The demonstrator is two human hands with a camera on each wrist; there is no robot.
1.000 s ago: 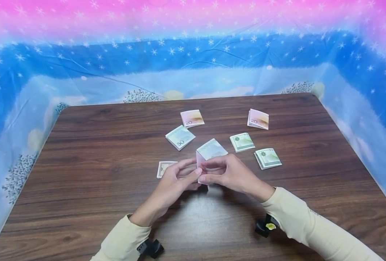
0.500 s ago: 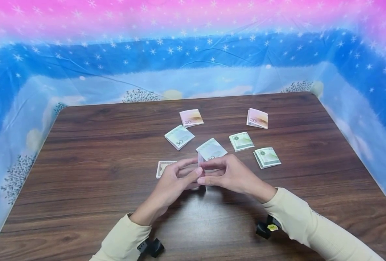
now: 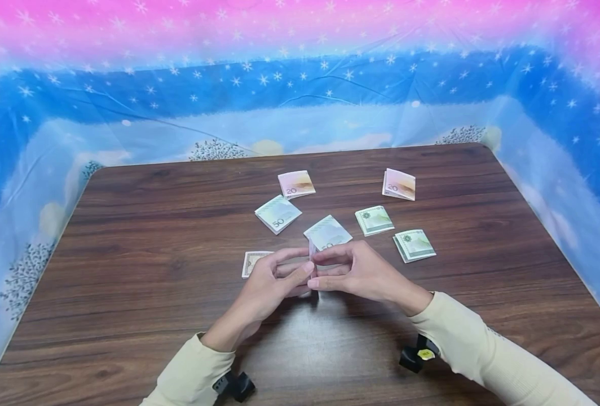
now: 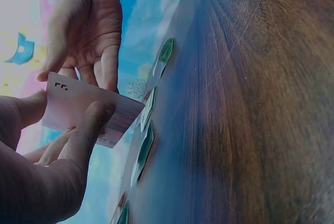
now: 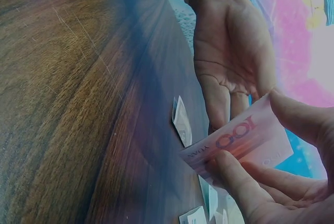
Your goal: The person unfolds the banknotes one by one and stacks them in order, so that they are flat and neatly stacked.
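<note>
A person's left hand and right hand pinch a folded 100-yuan banknote; a folded 50 note lies beyond it, leftward.

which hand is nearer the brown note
Left. In the head view, the left hand partly hides the brown note from its right; the right hand is farther right, beyond the held note.

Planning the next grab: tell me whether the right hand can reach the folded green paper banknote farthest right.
Probably yes, once freed: only brown wooden tabletop separates the right hand from that folded green paper banknote, but the hand's grip is on the pink paper 100-yuan note.
</note>
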